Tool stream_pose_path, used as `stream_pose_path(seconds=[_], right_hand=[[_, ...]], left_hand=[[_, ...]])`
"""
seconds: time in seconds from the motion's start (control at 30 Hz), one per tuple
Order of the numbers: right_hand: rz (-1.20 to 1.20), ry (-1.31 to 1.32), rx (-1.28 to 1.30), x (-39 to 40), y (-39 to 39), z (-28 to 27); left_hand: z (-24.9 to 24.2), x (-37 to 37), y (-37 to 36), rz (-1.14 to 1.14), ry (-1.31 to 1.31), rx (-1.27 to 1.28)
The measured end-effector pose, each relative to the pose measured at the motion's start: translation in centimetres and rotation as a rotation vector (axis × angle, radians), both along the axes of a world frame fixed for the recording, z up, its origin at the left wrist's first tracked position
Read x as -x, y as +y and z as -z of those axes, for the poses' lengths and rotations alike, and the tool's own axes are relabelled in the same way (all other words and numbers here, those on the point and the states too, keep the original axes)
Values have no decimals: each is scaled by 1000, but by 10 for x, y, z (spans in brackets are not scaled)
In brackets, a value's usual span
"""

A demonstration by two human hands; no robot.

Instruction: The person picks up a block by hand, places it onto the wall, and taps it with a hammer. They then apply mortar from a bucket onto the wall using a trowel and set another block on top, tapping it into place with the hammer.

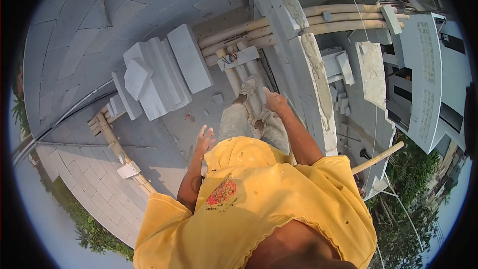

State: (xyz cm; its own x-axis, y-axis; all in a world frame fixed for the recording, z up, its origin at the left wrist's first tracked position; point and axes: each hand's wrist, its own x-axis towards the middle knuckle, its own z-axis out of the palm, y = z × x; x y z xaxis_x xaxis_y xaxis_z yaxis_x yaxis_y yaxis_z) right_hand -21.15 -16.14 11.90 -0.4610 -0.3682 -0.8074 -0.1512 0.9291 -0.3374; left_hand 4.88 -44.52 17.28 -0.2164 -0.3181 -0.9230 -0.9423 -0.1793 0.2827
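My left hand [203, 139] hangs beside my left thigh with its fingers spread and nothing in them. My right hand [275, 100] is held forward over my right leg, fingers stretched out, and no object shows in it. Close past its fingertips lie the bamboo poles [252, 87] on which my shoes [249, 85] overlap in this view. Ahead of my feet, a pale block [243, 59] rests across the poles with a small object with wires [230, 59] on it.
Stacked pale blocks [159, 79] and a long upright block [190, 59] stand at the left front. An unfinished block wall [318, 79] with mortar on its top runs along my right. Bamboo poles [343, 15] cross it, and another pole [117, 144] lies at left.
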Motion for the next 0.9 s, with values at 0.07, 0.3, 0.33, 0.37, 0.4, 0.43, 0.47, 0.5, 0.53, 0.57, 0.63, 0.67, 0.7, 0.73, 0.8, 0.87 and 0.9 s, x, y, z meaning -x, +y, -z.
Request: stream_pose_path(seconds=[0.07,0.3,0.33,0.37,0.4,0.43,0.47,0.5,0.53,0.57,0.63,0.67,0.7,0.73,0.8,0.87,0.9], right_hand=[[53,4,-31,-19,36,23],[-30,-41,-80,-30,69,26],[-66,-26,-83,-25,60,20],[-58,-51,-10,-16,49,7],[-65,-50,14,-9,40,6],[-78,-46,45,-1,28,6],[-94,-39,83,11,12,7],[-148,-17,92,25,-4,7],[-200,4,101,37,-21,7],[-247,23,108,48,-38,8],[-256,70,192,83,-82,14],[-262,89,226,95,-97,15],[-197,100,289,114,-115,-3],[-138,103,349,129,-130,-20],[-21,135,487,161,-122,-9],[56,163,377,191,-100,18],[81,227,337,201,-67,59]], left_hand=[[-12,6,-2,-160,-25,3],[19,-104,35,-410,25,44],[19,-124,42,-447,24,45],[20,-144,50,-484,23,47],[5,-149,55,-524,2,43],[1,-161,58,-567,-15,44],[0,-168,60,-638,11,76],[9,-181,58,-709,40,114],[-4,-169,52,-777,68,154],[-25,-165,48,-753,-75,115],[-17,-186,42,-845,-48,170],[-12,-199,40,-893,-42,190],[-5,-202,31,-934,-58,198],[-3,-207,26,-982,-81,204],[-11,-217,28,-1055,-98,206],[-36,-217,11,-1092,-57,220],[-56,-232,2,-1091,-78,250]])
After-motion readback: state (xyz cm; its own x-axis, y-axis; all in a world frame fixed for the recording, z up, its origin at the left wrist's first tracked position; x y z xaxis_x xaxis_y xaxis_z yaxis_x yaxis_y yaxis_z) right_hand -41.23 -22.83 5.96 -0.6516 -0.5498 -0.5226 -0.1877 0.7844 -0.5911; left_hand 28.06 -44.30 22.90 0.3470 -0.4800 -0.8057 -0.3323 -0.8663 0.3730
